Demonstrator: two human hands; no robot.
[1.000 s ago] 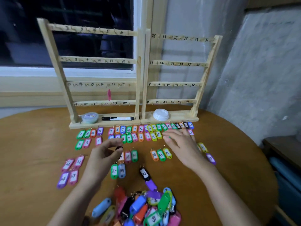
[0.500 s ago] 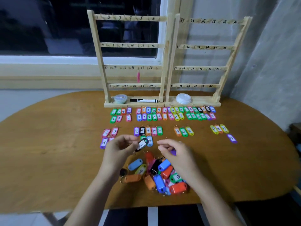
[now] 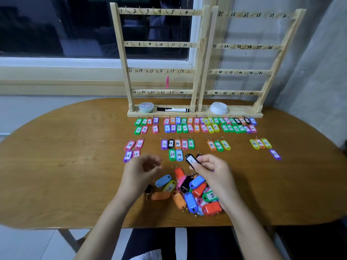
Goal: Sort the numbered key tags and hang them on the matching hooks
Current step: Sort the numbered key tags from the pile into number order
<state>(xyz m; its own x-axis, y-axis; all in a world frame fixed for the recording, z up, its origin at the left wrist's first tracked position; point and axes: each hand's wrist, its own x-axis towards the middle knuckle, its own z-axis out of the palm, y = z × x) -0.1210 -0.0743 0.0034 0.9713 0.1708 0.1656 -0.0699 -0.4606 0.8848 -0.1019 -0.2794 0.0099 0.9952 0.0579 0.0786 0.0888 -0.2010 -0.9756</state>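
My right hand (image 3: 214,169) pinches a black key tag (image 3: 191,160) with a white label just above the loose pile of coloured tags (image 3: 189,194). To the left of the pile hovers my left hand (image 3: 141,171), blurred, its fingers loosely curled around nothing I can see. Sorted tags lie in numbered rows (image 3: 195,125) along the foot of the rack, with smaller groups (image 3: 177,144) nearer me. Two wooden hook racks, the left rack (image 3: 161,45) and the right rack (image 3: 244,46), stand at the back with handwritten numbers. One pink tag (image 3: 167,82) hangs at hook 17.
A small round tub (image 3: 146,106), a black marker (image 3: 172,109) and a white lid (image 3: 218,107) rest on the rack base. The oval wooden table (image 3: 65,156) ends just in front of my lap. A window is behind, a grey wall at right.
The black tag has passed from my left hand to my right. Both hands have drawn back from the sorted rows to the loose pile, and my view has pulled back.
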